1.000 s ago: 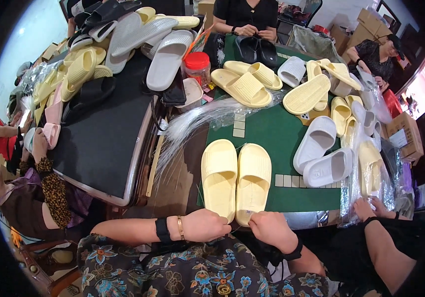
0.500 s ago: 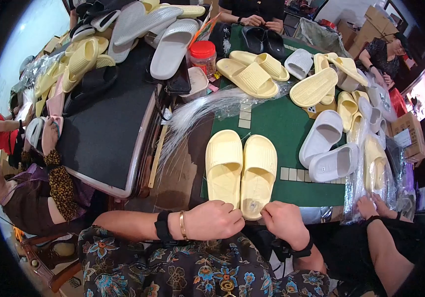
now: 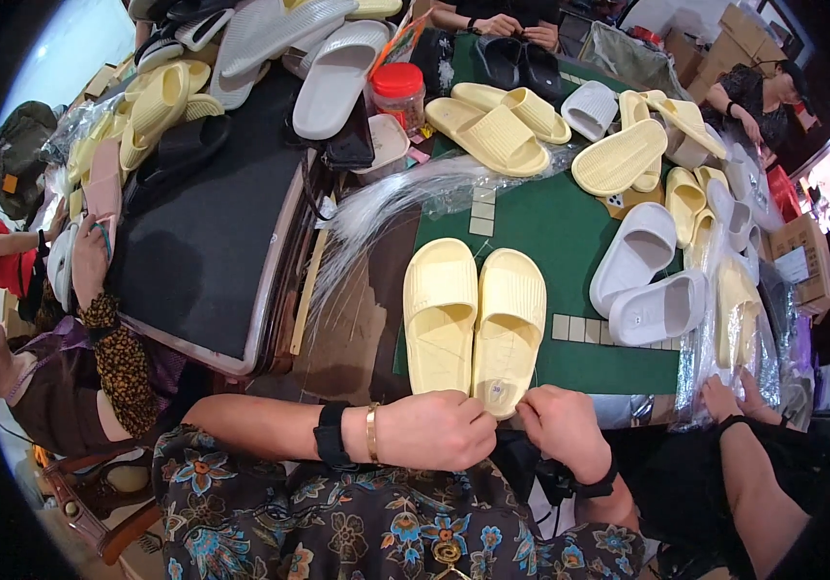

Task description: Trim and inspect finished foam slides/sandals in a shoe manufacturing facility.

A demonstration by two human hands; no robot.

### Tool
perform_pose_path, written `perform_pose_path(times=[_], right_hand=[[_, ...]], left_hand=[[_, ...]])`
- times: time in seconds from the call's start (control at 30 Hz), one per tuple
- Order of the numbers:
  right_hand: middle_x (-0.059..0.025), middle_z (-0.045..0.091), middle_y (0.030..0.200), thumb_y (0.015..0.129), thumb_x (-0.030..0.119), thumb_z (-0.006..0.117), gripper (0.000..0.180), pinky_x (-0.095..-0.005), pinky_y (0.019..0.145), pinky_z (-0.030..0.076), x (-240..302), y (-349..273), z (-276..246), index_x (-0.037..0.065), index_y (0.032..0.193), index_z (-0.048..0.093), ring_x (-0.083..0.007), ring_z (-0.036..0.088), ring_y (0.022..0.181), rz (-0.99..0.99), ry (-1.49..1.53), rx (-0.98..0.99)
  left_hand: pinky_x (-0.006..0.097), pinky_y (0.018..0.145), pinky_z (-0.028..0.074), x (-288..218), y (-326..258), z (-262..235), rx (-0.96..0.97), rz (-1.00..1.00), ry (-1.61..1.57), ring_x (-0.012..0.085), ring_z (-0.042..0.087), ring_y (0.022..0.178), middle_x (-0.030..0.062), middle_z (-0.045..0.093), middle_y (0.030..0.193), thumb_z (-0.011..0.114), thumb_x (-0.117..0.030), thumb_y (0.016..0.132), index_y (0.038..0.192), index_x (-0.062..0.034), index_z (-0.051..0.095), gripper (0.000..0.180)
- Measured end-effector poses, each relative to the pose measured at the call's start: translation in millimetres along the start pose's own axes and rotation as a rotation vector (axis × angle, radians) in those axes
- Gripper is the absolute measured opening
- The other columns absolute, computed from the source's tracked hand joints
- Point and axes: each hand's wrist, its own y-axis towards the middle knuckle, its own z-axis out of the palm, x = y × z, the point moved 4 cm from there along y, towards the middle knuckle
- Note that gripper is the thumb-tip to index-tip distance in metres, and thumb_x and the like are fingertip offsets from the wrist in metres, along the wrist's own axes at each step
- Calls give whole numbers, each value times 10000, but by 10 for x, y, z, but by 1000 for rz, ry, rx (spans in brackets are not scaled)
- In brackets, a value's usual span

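Two pale yellow slide slippers, a left one (image 3: 440, 319) and a right one (image 3: 509, 324), lie side by side, toes pointing away from me, at the near edge of the green table. My left hand (image 3: 439, 430) is closed at their heels, covering the left slipper's heel. Beside the right slipper's heel, my right hand (image 3: 565, 430) is pinched. Whatever the fingers hold is hidden or too fine to name. Thin clear threads cross the slippers. A bundle of long white plastic strands (image 3: 376, 217) spreads over the table edge beyond them.
More yellow slippers (image 3: 487, 135) and light grey slippers (image 3: 632, 256) lie farther off and to the right. A red-lidded jar (image 3: 398, 95) stands beyond the strands. A black-topped table (image 3: 212, 251) with piled slippers is at left. Co-workers' hands (image 3: 721, 398) work around the tables.
The view has shifted slightly. My left hand has moved a little to the right, toward the right slipper's heel. My right hand stays beside that heel, and both hands remain closed.
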Motion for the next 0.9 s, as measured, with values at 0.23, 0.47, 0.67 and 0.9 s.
perform_pose_path(times=[0.23,0.47,0.67,0.9], right_hand=[[-130,611,703,838,180,646,171,-440,582,504,34,-5,-80,48,737,603,-337,632,664,-8,11,-14],[-131,610,700,835,179,647,170,-441,580,504,7,22,-47,48,736,601,-336,632,665,-15,5,-18],[-131,612,696,833,182,648,168,-443,575,510,-28,185,90,53,737,601,-339,635,655,-12,-19,-53],[-132,634,822,836,116,627,161,-419,660,518,-101,465,224,52,981,655,-328,637,764,-12,2,-204]], left_hand=[[242,561,423,-42,32,-69,-27,36,62,131,524,680,10,517,760,598,-193,706,807,-64,596,165],[246,562,433,14,0,-56,-26,15,46,136,521,673,5,501,742,601,-194,703,797,-67,595,158],[271,560,466,189,-152,178,18,-76,66,149,540,670,10,494,730,596,-193,708,777,-85,590,128],[307,600,501,652,-309,577,30,-381,167,192,580,699,34,533,748,592,-143,728,790,-70,597,96]])
